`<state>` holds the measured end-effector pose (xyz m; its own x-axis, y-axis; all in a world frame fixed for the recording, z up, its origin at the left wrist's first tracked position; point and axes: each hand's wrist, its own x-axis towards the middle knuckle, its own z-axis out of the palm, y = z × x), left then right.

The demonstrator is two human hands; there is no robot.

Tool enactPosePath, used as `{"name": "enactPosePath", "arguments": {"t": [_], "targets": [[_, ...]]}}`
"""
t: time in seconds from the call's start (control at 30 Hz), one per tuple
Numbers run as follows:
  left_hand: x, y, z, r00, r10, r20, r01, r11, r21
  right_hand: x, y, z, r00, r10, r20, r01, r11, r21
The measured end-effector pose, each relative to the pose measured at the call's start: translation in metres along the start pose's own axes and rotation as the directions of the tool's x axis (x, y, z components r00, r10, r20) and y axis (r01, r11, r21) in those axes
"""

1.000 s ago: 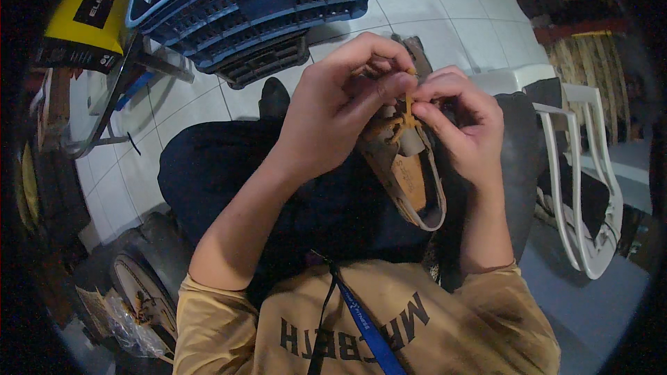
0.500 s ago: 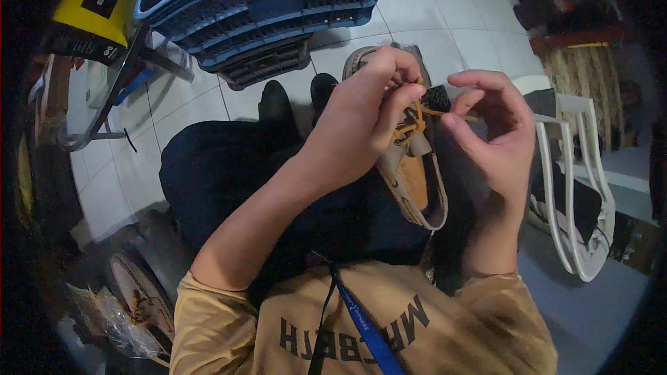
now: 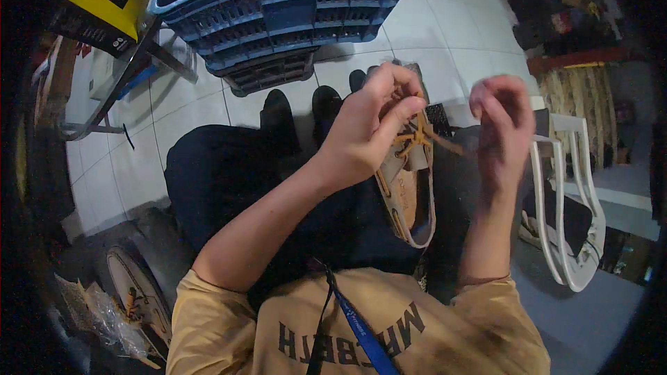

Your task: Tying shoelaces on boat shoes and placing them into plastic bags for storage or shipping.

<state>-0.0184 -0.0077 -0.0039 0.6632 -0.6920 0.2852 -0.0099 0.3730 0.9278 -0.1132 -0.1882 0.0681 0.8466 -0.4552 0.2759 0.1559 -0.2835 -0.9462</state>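
A beige shoe (image 3: 403,198) with a tan insole rests over my lap, its open heel end toward me. Its orange-brown lace (image 3: 415,135) is looped and crossed above the tongue. My left hand (image 3: 385,107) covers the toe part, with thumb and fingers pinched together on the lace. To the right of the shoe, my right hand (image 3: 501,121) is raised with bent fingers, smeared by motion. Whether anything is in it is unclear. One lace end trails loose in the gap between the two hands.
Ahead stands a blue plastic crate (image 3: 292,10) holding plastic-wrapped things. A yellow and black box (image 3: 111,0) is at far left. Another beige shoe (image 3: 139,292) lies lower left beside clear plastic wrapping (image 3: 111,326). On the right is a white plastic chair frame (image 3: 566,194).
My right hand has moved up and right, away from the lace, whose end now hangs loose. My left hand keeps its pinch. The shoe has shifted slightly toward me.
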Motion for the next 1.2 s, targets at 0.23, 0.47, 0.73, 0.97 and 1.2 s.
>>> {"name": "enactPosePath", "arguments": {"t": [0.23, 0.47, 0.73, 0.97, 1.2], "targets": [[-0.002, -0.004, 0.003, 0.998, 0.056, 0.005, -0.056, 0.998, -0.026, 0.017, 0.028, -0.002, 0.838, 0.105, 0.535, -0.061, 0.993, -0.099], [-0.002, -0.011, 0.006, 0.992, 0.098, -0.082, -0.105, 0.991, -0.088, 0.015, 0.012, 0.002, 0.813, -0.035, 0.581, 0.151, 0.977, -0.153], [0.0, -0.011, -0.002, 0.988, 0.152, 0.025, -0.152, 0.988, -0.009, 0.01, 0.007, 0.003, 0.836, 0.002, 0.549, 0.175, 0.947, -0.27], [-0.002, -0.012, -0.001, 0.986, 0.164, 0.001, -0.164, 0.985, 0.047, 0.006, -0.001, 0.005, 0.837, -0.052, 0.545, 0.257, 0.916, -0.307], [-0.002, -0.012, -0.001, 0.978, 0.21, 0.0, -0.208, 0.971, 0.114, 0.001, -0.001, 0.003, 0.86, -0.031, 0.51, 0.23, 0.914, -0.333]]}}
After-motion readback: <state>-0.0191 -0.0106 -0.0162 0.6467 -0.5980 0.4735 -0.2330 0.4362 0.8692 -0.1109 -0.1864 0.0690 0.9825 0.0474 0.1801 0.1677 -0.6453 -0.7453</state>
